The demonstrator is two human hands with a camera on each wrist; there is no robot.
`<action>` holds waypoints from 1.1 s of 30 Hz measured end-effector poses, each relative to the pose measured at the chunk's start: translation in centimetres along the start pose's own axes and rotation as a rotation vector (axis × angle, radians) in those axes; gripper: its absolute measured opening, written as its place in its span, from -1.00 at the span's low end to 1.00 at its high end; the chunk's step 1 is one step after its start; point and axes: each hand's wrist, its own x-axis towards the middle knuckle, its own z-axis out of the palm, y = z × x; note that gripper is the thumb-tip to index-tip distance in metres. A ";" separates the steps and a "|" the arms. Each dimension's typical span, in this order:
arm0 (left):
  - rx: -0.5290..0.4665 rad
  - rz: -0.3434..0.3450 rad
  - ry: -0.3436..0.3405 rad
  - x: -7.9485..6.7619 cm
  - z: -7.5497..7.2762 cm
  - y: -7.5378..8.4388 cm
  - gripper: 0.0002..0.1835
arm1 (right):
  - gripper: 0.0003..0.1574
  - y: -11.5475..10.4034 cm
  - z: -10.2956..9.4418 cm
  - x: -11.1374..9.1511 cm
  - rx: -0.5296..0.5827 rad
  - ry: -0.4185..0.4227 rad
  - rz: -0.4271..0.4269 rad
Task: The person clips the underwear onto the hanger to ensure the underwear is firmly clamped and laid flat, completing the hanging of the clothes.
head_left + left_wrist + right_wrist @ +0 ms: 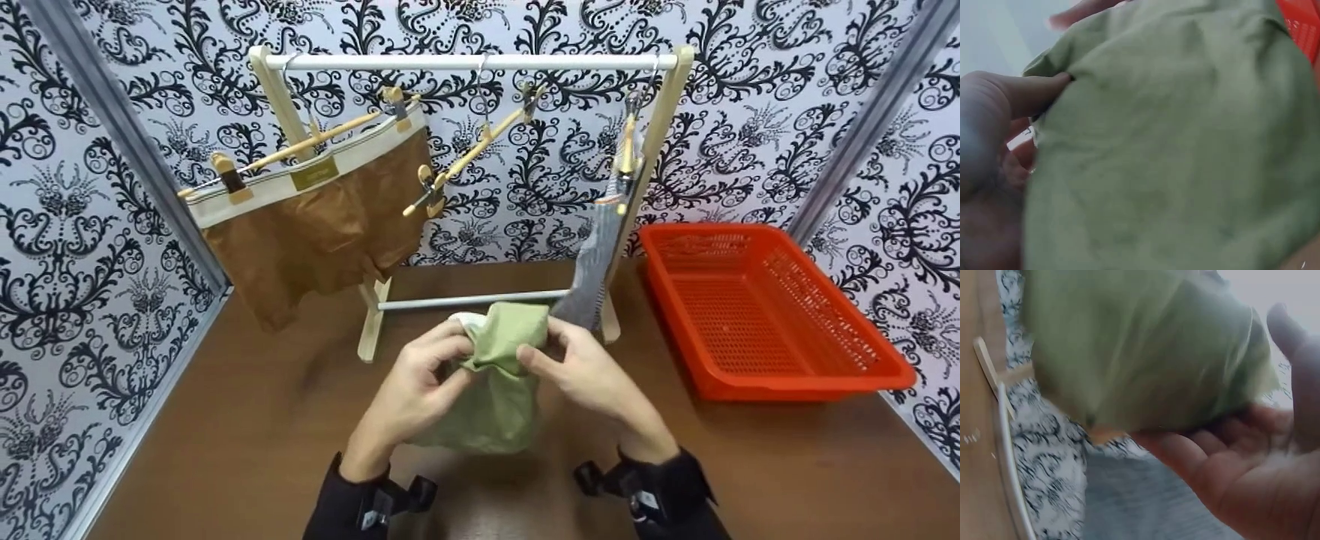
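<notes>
A light green cloth garment hangs bunched between both hands in the head view, with a whitish bit at its upper left. My left hand pinches its edge between thumb and fingers; the left wrist view has the thumb pressed into a fold. On the other side, my right hand supports the cloth with its fingers beneath and behind it. The right thumb is raised apart from the fabric in the right wrist view.
Behind the hands stands a wooden rack with a white top rail. Brown shorts are clipped to a hanger at left, a bare clip hanger hangs mid-rail, and grey fabric hangs at right. A red basket sits on the right.
</notes>
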 end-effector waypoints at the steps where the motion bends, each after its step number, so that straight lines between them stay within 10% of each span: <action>1: 0.045 0.017 -0.009 0.0 0.1 0.0 -0.74 | -0.14 0.1 0.3 0.1 0.016 0.022 0.017; 6: 0.232 0.131 -0.047 0.0 0.4 0.1 -0.79 | -0.07 0.0 0.8 0.2 0.146 0.100 0.028; 16: 0.352 0.185 -0.054 0.1 0.9 0.2 -0.80 | -0.70 -0.2 0.8 0.3 0.172 0.270 0.040; 27: -0.074 -0.356 -0.072 -0.6 1.4 -1.8 -0.44 | -0.76 -0.5 0.0 0.0 0.214 0.390 -0.124; 33: -0.291 -0.452 -0.170 -0.8 2.5 -2.7 -0.55 | -0.76 -0.4 0.0 0.0 0.213 0.388 -0.175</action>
